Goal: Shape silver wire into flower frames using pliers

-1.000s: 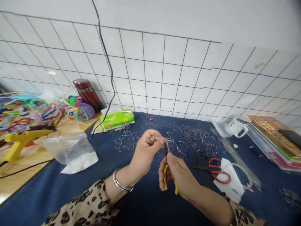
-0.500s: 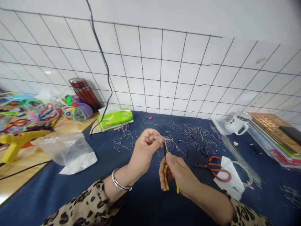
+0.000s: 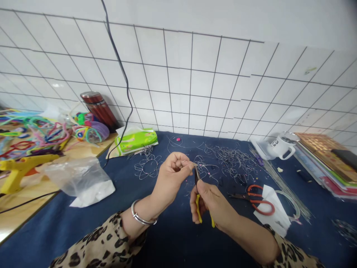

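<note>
My left hand [image 3: 173,172] is closed in a pinch on a thin silver wire [image 3: 190,163], held above the dark blue cloth [image 3: 83,223]. My right hand [image 3: 213,203] grips small pliers with yellow handles [image 3: 198,208]; their dark tips [image 3: 196,174] meet the wire right beside my left fingertips. A silver bangle [image 3: 142,219] sits on my left wrist. Both sleeves are leopard print.
Loose wire scraps [image 3: 237,158] and a wire flower shape [image 3: 147,166] lie behind my hands. Red-handled scissors [image 3: 255,201] rest on white paper at right, near a white mug [image 3: 281,146] and stacked books [image 3: 326,160]. At left: plastic bag [image 3: 80,178], green tissue pack [image 3: 136,140], yellow glue gun [image 3: 22,167], red flask [image 3: 99,109], coloured pipe cleaners [image 3: 47,130].
The view shifted slightly; my right hand and pliers moved a little lower and rightward while my left hand keeps pinching the wire. Nothing was released.
</note>
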Action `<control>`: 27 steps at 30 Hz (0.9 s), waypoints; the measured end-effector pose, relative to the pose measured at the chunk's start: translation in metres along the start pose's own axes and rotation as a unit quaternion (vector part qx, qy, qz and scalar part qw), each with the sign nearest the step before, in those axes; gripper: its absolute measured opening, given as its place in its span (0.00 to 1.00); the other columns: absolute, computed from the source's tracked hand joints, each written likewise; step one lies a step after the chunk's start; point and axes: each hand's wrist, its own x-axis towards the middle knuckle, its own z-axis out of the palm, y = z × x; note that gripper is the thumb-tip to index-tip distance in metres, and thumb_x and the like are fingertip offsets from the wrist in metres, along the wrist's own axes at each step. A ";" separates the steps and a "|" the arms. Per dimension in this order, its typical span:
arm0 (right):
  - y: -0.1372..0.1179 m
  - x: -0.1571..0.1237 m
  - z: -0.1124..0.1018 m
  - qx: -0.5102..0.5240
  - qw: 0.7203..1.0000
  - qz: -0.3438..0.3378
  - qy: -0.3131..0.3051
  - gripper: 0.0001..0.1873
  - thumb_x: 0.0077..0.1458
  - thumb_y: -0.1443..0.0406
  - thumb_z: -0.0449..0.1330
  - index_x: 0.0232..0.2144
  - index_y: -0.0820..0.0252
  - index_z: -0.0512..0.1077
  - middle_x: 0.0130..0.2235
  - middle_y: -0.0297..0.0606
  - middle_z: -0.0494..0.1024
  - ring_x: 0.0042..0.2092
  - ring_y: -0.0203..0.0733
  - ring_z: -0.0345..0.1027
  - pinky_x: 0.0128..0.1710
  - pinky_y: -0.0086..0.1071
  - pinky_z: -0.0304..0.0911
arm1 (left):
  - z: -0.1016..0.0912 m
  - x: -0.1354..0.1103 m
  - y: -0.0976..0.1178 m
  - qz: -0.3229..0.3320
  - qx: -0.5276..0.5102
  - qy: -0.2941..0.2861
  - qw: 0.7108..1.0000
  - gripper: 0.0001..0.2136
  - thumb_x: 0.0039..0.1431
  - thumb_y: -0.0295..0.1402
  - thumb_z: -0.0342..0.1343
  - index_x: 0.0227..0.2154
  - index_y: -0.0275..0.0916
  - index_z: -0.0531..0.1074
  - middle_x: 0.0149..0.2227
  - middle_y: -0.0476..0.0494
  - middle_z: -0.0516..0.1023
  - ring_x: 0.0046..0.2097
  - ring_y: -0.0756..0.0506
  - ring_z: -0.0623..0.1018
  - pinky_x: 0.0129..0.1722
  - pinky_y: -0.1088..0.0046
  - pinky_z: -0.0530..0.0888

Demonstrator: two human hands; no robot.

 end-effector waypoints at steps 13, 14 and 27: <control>-0.003 0.004 -0.005 -0.049 0.998 0.021 0.014 0.27 0.57 0.46 0.45 0.25 0.63 0.65 0.18 0.30 0.67 0.18 0.32 0.64 0.17 0.24 0.57 | -0.005 0.005 -0.004 0.000 0.044 -0.020 0.999 0.07 0.53 0.27 0.57 0.32 0.38 0.64 0.25 0.54 0.68 0.27 0.55 0.69 0.29 0.80 0.67; -0.004 0.004 -0.005 -0.051 0.998 0.023 0.014 0.27 0.56 0.46 0.45 0.25 0.63 0.64 0.18 0.30 0.67 0.17 0.32 0.63 0.17 0.24 0.56 | -0.005 0.005 -0.004 0.002 0.050 -0.021 0.999 0.07 0.53 0.27 0.57 0.33 0.38 0.64 0.25 0.54 0.68 0.27 0.55 0.69 0.29 0.80 0.67; -0.010 0.004 -0.016 -0.082 0.995 0.058 -0.014 0.26 0.57 0.46 0.45 0.24 0.62 0.63 0.18 0.29 0.66 0.16 0.30 0.62 0.16 0.24 0.56 | -0.009 0.007 0.004 0.008 0.185 -0.040 0.982 0.06 0.52 0.27 0.56 0.32 0.37 0.64 0.26 0.52 0.70 0.28 0.54 0.68 0.30 0.79 0.66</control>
